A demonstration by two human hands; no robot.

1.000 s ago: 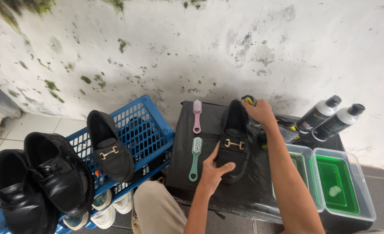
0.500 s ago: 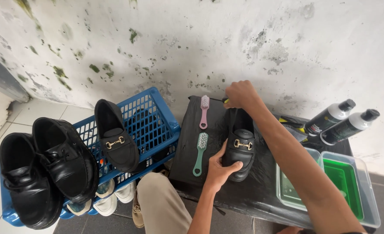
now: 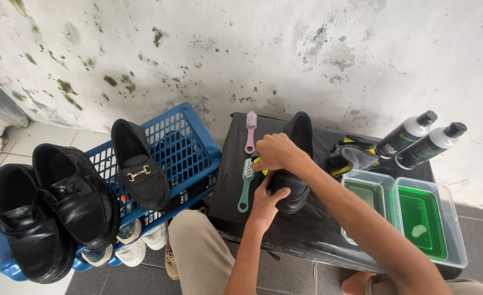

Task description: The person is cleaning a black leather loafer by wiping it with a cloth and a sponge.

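The fingers (image 3: pixel 278 192) of the left hand (image 3: pixel 267 198) are lying spread on the toe of the black shoe (image 3: pixel 295 158), steadying it, while the right hand (image 3: pixel 274 152) is closing in a fist on a yellow tool (image 3: pixel 258 160), mostly hidden. The shoe is resting on the black tabletop (image 3: pixel 301 232), between the green brush (image 3: pixel 246 183) and the rag (image 3: pixel 350 155). It is looking stiff, smooth, probably slippery, and best held at the sides. Open room is remaining only toward the front edge; two tubs (image 3: pixel 400 216) are standing close on the right.
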